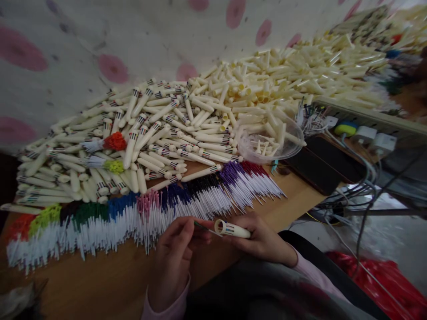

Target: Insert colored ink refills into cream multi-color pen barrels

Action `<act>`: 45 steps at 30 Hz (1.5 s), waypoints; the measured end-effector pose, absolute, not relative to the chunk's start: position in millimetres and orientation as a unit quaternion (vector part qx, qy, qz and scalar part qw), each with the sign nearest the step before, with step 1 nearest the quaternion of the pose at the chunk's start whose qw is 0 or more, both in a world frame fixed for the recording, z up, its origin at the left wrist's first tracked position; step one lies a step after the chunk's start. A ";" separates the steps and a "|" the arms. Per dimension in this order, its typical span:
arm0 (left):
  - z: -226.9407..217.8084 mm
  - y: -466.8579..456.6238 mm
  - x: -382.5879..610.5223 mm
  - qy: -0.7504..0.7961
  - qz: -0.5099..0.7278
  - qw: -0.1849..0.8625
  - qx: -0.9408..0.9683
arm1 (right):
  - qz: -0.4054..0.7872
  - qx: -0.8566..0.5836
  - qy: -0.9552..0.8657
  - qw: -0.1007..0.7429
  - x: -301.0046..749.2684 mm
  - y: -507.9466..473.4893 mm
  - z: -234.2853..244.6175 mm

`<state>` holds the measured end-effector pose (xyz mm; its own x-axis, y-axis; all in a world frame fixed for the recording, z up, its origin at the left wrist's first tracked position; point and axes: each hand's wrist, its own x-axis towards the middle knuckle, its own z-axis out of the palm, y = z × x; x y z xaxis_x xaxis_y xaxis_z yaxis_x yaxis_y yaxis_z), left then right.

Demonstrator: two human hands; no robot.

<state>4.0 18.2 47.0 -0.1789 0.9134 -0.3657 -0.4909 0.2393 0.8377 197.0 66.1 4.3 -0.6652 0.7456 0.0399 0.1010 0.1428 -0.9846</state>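
A wooden table [283,189] lies below a pink-spotted backdrop [150,40]. At lower centre, the left hand [178,246] pinches 1 green-ended refill [202,227] between thumb and finger, its white end beside 1 cream barrel [235,230] that the right hand [265,240] grips with curled fingers. Right of centre, a clear bowl [245,144] holds cream tubes [276,126] and small pale pieces [263,147].

Refills [213,198] on table [100,284], pens [147,140] heaped behind, bowl [248,153] right of pens
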 end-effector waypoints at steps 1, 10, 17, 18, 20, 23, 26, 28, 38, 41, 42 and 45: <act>47.1 17.7 1.6 0.504 0.575 0.613 0.200 | 0.582 -0.297 -0.702 0.281 197.2 66.1 3.7; 62.2 17.6 8.6 0.518 0.560 0.642 0.078 | 0.584 -0.298 -0.702 0.277 195.3 66.9 8.4; 67.6 21.3 -30.3 0.584 0.670 0.458 -0.004 | 0.596 -0.325 -0.675 0.289 199.2 66.6 13.6; 68.0 21.1 -35.4 0.583 0.682 0.442 -0.003 | 0.594 -0.323 -0.679 0.287 199.6 67.0 13.9; 67.7 20.6 -40.6 0.577 0.693 0.433 0.005 | 0.592 -0.318 -0.686 0.279 199.8 67.8 14.6; 64.7 20.9 -38.1 0.578 0.690 0.436 0.006 | 0.601 -0.308 -0.683 0.278 199.1 68.5 15.2; 60.8 20.4 -33.2 0.587 0.679 0.441 0.000 | 0.605 -0.296 -0.678 0.293 198.2 67.8 13.7; 58.3 18.3 -32.8 0.595 0.670 0.444 -0.002 | 0.607 -0.293 -0.675 0.301 197.7 67.1 11.6; 48.2 10.8 -42.9 0.569 0.676 0.464 0.064 | 0.628 -0.283 -0.654 0.313 198.1 67.8 9.2; 55.0 14.6 -47.0 0.520 0.688 0.497 0.097 | 0.626 -0.277 -0.659 0.312 198.5 68.0 9.4; 57.8 15.6 -47.3 0.515 0.688 0.497 0.117 | 0.624 -0.277 -0.662 0.311 198.7 68.1 9.5; 63.9 15.4 -40.2 0.550 0.663 0.457 0.222 | 0.615 -0.279 -0.674 0.300 199.4 68.4 10.3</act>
